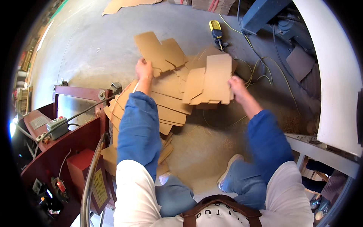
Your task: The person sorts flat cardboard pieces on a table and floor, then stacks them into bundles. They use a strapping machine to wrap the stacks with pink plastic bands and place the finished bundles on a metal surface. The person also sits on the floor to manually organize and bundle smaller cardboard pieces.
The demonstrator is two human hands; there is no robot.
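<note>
Between my hands are flat, die-cut cardboard box blanks in plain brown. My left hand (145, 69) is closed on the edge of one cardboard blank (157, 51), held up and tilted at the upper left. At the right, my right hand (237, 87) grips the side edge of another cardboard blank (217, 77), its slotted flaps pointing down toward me. Below and between them lies a loose, fanned pile of cardboard blanks (166, 100), partly covered by the held ones and by my left sleeve. How many sheets each hand holds I cannot tell.
A dark red machine (56, 140) with a metal rail (90, 181) and a grey switch box (57, 128) stands at my left. Ahead, a yellow and black power strip (216, 31) lies among cables (261, 62). A blue machine leg (261, 17) and a white panel (334, 75) are at the right.
</note>
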